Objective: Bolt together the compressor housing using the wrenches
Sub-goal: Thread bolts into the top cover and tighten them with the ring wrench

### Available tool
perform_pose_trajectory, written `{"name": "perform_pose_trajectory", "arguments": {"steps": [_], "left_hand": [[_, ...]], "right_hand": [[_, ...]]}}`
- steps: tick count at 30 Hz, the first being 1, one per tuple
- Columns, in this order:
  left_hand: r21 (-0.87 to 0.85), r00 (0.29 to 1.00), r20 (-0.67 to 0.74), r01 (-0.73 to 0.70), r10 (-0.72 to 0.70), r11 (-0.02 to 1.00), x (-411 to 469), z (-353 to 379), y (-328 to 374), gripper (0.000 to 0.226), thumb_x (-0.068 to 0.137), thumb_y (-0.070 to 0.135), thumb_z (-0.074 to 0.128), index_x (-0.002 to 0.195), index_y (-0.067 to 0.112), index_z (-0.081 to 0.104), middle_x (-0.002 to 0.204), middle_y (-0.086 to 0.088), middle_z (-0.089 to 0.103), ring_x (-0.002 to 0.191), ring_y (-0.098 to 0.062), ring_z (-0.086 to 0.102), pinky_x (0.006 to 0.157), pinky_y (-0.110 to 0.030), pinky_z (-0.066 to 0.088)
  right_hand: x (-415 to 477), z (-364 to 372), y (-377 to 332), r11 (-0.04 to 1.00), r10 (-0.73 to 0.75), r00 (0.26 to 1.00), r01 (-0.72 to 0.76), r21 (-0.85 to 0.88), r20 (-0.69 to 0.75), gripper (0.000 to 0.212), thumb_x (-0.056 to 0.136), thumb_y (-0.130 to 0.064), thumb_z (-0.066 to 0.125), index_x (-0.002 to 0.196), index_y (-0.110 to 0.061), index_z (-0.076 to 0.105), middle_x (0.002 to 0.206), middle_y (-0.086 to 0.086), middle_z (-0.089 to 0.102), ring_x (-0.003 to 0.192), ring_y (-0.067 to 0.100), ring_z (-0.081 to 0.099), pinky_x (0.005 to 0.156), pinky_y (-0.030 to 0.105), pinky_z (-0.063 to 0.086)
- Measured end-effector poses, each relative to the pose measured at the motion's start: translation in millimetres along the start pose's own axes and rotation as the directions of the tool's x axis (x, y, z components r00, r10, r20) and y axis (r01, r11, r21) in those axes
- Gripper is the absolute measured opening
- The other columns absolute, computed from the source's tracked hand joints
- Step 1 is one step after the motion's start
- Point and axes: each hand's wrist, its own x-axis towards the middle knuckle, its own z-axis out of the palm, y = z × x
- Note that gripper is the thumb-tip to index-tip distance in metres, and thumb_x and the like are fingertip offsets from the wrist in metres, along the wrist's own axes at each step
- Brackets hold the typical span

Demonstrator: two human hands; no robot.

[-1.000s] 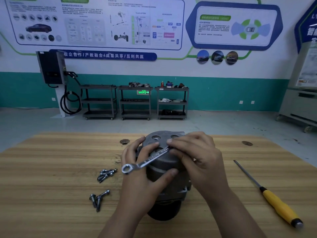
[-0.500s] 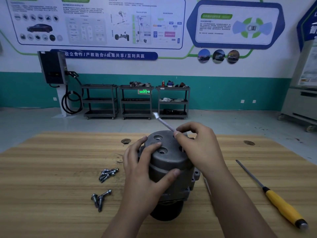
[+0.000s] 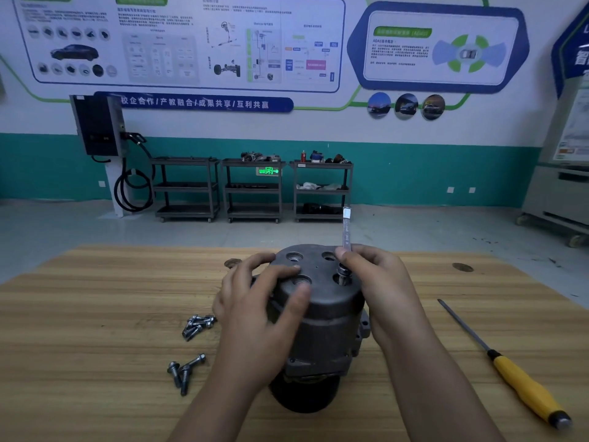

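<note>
Workshop room: white wall over a teal band, grey floor. Blue banner [image 3: 194,103] reads "校企合作/产教融合/成果共享/互利共赢". Poster on the right [image 3: 439,49] carries a green heading and the word "ADAS"; its smaller print is too fine to read. Left poster [image 3: 178,43] shows a dark car and diagrams, text unreadable. Black wall charger [image 3: 97,126] with a looped cable hangs at left. Three grey carts [image 3: 186,186] stand along the wall, and a lit green exit sign [image 3: 268,171] shows at the middle one.

Wooden desk [image 3: 95,314] in the foreground. Compressor housing [image 3: 328,317] stands upright at the desk's middle, round top face up, with four holes in that face.

Left grip [image 3: 258,301] grasps the housing: palm against its left side, fingers arched over the top edge, thumb laid down the front.

Right grip [image 3: 379,282] is clenched on the wrench [image 3: 346,231], pinching the shank low down. Wrench stands nearly upright, its upper end against the far floor and its lower end on a bolt [image 3: 343,275] in the near right hole. Bolt head sits proud of the face. Stamped marks on the shank are too small to read.

Loose bolts [image 3: 197,325] lie in a heap just left of the housing. Three more bolts [image 3: 185,371] lie nearer the desk's front edge. Screwdriver [image 3: 516,384] with a yellow handle lies well right of the housing, tip pointing away.
</note>
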Motion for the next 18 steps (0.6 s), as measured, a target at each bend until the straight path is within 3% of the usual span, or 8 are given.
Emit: {"name": "perform_pose_trajectory", "arguments": {"steps": [2, 5, 7, 9, 11, 14, 16, 18], "left_hand": [[0.035, 1.000, 0.010, 0.026, -0.027, 0.999, 15.4, -4.5, 9.9, 0.038, 0.078, 0.069, 0.034, 0.084, 0.043, 0.062, 0.108, 0.025, 0.051, 0.113, -0.004, 0.040, 0.101, -0.039, 0.027], [0.074, 0.996, 0.087, 0.029, -0.035, 0.997, 39.1, -5.6, 31.7, 0.019, 0.085, 0.049, 0.049, 0.077, 0.037, 0.061, 0.090, 0.021, 0.061, 0.100, -0.010, 0.054, 0.095, -0.045, 0.039], [0.038, 0.984, 0.177, 0.025, -0.032, 0.999, 55.2, -1.4, 46.1, 0.011, 0.087, 0.043, 0.055, 0.086, 0.035, 0.063, 0.084, 0.021, 0.063, 0.093, -0.006, 0.059, 0.085, -0.031, 0.047], [0.007, 0.949, 0.310, 0.058, -0.057, 0.998, 74.9, 7.7, 60.6, 0.026, 0.087, 0.045, 0.059, 0.101, 0.025, 0.067, 0.094, 0.014, 0.067, 0.090, -0.003, 0.060, 0.074, -0.017, 0.046], [0.083, 0.888, 0.446, 0.084, -0.113, 0.993, 94.7, 19.7, 75.7, 0.042, 0.084, 0.049, 0.062, 0.109, 0.016, 0.067, 0.104, 0.001, 0.069, 0.095, -0.012, 0.062, 0.078, -0.026, 0.049], [0.231, 0.843, 0.525, -0.008, -0.118, 0.973, 112.8, 37.2, 91.0, 0.034, 0.083, 0.039, 0.069, 0.101, 0.010, 0.068, 0.101, -0.009, 0.071, 0.095, -0.022, 0.064, 0.084, -0.035, 0.051], [0.255, 0.822, 0.565, -0.092, -0.071, 0.962, 115.6, 44.5, 95.7, 0.027, 0.084, 0.029, 0.069, 0.102, 0.010, 0.071, 0.098, -0.008, 0.072, 0.093, -0.020, 0.064, 0.083, -0.032, 0.050], [0.241, 0.798, 0.603, -0.175, -0.006, 0.955, 113.4, 46.8, 97.7, 0.021, 0.086, 0.025, 0.067, 0.102, 0.012, 0.072, 0.094, -0.005, 0.073, 0.089, -0.017, 0.064, 0.078, -0.029, 0.050]], "right_hand": [[-3.2, -0.2, 1.2, 0.998, -0.057, 0.998, 0.057, -0.030, -0.025, 0.016, 0.085, -0.020, 0.067, 0.072, -0.010, 0.069, 0.077, 0.008, 0.072, 0.069, 0.013, 0.065, 0.062, 0.024, 0.049], [-4.4, 0.0, 2.7, 0.993, -0.113, 0.992, 0.111, -0.043, -0.048, 0.025, 0.084, -0.021, 0.068, 0.060, -0.015, 0.063, 0.067, 0.002, 0.066, 0.062, 0.010, 0.060, 0.055, 0.021, 0.044], [-4.6, 1.2, 4.2, 0.990, -0.133, 0.990, 0.131, -0.049, -0.052, 0.029, 0.085, -0.019, 0.067, 0.058, -0.015, 0.057, 0.061, -0.001, 0.060, 0.060, 0.011, 0.054, 0.053, 0.020, 0.041], [-3.2, 1.4, 7.8, 0.985, -0.160, 0.985, 0.155, -0.081, -0.059, 0.026, 0.085, -0.020, 0.066, 0.062, -0.013, 0.057, 0.068, 0.004, 0.060, 0.071, 0.018, 0.055, 0.058, 0.022, 0.041], [-1.5, 2.2, 12.5, 0.983, -0.160, 0.986, 0.155, -0.103, -0.050, 0.020, 0.084, -0.024, 0.064, 0.070, -0.011, 0.059, 0.082, 0.012, 0.061, 0.094, 0.029, 0.055, 0.068, 0.030, 0.041], [-4.1, 1.8, 15.2, 0.970, -0.188, 0.982, 0.185, -0.159, -0.003, 0.017, 0.083, -0.030, 0.065, 0.073, -0.017, 0.057, 0.088, 0.009, 0.060, 0.104, 0.034, 0.053, 0.077, 0.037, 0.042], [-8.4, -3.6, 18.2, 0.959, -0.218, 0.974, 0.227, -0.168, 0.069, 0.020, 0.073, -0.039, 0.069, 0.080, -0.026, 0.056, 0.095, 0.003, 0.061, 0.105, 0.027, 0.055, 0.083, 0.036, 0.046], [-12.2, -12.0, 22.1, 0.966, -0.188, 0.972, 0.209, -0.151, 0.141, 0.046, 0.057, -0.045, 0.073, 0.097, -0.035, 0.054, 0.102, -0.008, 0.063, 0.099, 0.007, 0.059, 0.079, 0.023, 0.048]]}}
